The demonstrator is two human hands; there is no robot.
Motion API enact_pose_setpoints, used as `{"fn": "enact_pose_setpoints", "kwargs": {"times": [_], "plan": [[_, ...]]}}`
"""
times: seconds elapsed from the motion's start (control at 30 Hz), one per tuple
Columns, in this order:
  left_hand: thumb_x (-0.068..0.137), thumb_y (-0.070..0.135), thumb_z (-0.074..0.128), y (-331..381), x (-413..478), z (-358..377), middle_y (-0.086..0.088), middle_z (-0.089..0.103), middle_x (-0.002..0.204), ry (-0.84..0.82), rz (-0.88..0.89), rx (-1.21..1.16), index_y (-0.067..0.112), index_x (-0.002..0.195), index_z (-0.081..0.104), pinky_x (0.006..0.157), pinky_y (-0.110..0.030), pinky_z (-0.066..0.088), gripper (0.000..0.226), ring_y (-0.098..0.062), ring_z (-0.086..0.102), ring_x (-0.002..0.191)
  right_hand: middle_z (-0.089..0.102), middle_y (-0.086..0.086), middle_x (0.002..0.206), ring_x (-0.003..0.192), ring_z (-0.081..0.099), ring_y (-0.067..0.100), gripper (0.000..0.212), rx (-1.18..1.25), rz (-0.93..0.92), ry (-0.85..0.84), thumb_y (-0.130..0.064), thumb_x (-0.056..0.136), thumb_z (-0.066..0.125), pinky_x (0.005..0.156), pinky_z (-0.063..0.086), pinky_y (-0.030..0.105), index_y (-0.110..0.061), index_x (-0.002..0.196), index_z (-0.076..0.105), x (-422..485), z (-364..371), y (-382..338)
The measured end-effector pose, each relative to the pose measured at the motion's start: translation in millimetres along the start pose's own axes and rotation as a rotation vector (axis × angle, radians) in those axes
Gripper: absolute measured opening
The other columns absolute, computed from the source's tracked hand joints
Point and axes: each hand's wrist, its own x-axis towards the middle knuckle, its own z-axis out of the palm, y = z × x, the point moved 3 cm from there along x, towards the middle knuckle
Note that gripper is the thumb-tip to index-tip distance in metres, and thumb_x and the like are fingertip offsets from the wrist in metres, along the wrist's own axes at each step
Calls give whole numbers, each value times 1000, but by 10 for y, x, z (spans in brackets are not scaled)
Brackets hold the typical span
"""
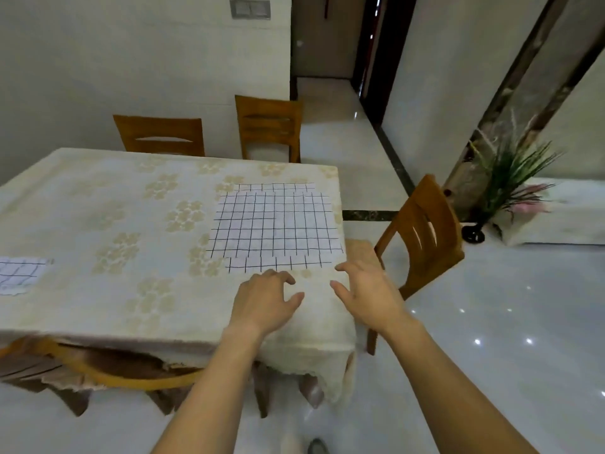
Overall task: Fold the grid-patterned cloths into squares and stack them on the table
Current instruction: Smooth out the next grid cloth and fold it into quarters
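Head view: where's the cloth?
— Spread grid cloth (275, 224) on table (98, 208), one o'clock; folded cloth (19, 275) at nine o'clock.
— Hands?
— Both empty: left hand (266, 298), right hand (366, 293), fingers loosely spread, near its six o'clock edge. Suggest pinching near corners, matching far corners squarely.

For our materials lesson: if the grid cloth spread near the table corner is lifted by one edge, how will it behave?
Probably floppy: the cloth lies flat with wavy grid lines, so it should drape. Likely light, since it looks thin. Pushed, it may bunch rather than slide on the textured tablecloth.
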Motion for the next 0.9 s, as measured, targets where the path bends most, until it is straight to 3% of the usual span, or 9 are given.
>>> {"fn": "enact_pose_setpoints", "kwargs": {"times": [0.13,0.27,0.37,0.53,0.9], "plan": [[93,54,54,429,695,299,3,60,131,12,-44,-118,30,128,59,96,-37,47,43,-22,56,119,64,-3,120,107,60,16,34,-30,-31,-58,-42,96,54,92,53,37,-23,124,62,446,-202,656],[94,54,55,928,1314,356,3,60,131,-21,-46,-124,30,129,59,96,-38,45,43,-22,56,120,62,-6,125,114,60,14,36,-75,38,-101,-43,96,57,101,49,34,-27,128,58,886,-419,1380],[93,54,55,1161,1803,184,1,62,129,56,-52,-104,29,127,60,94,-38,47,42,-23,58,118,61,-6,128,116,57,12,37,-42,19,-87,-40,97,56,103,46,32,-26,131,57,1308,-564,1719],[92,54,55,1420,2323,303,2,65,123,85,-136,-64,30,124,62,91,-37,49,41,-23,62,112,64,-4,120,109,58,14,32,23,-108,-126,-38,98,50,101,47,40,-25,126,61,1858,-525,2043],[88,55,57,2844,3321,913,1,65,121,174,-439,-81,30,121,63,90,-42,52,41,-25,63,108,56,0,136,127,50,20,42,122,-380,-228,-41,99,51,112,37,41,-23,137,55,2904,-904,3786]]}}
